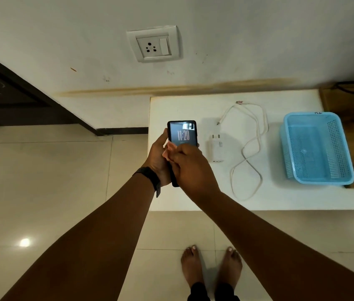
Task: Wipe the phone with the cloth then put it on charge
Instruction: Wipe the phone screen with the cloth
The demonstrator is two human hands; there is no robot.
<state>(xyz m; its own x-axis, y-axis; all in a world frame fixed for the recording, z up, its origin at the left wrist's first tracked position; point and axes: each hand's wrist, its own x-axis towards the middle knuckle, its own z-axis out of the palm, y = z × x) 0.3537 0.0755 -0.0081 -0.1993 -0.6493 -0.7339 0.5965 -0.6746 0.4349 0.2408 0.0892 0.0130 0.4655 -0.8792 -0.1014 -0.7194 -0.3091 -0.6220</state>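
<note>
Phone [182,135]: being held up over the white table's [291,198] left edge, screen glowing 11:20.
Left hand [157,157]: gripping the phone's left side.
Right hand [190,164]: pinching a pale pink cloth [168,152], pressing it on the lower screen.
Charger [216,148], cable [242,151]: lying on the table, left of the blue basket [323,181].

From my end this reads as a room in a home: I see glossy cream floor tiles [41,170], a scuffed white painted wall [258,40] carrying a white plastic socket plate with a rocker switch [154,44], and a dark brown wooden door frame [19,94] at the left. A white bench [193,109] against the wall holds household odds: a white two-pin charger adapter [216,149], a looped white cable [246,157] and a light blue perforated plastic basket [311,114]. The person stands at it on bare feet [193,263].
</note>
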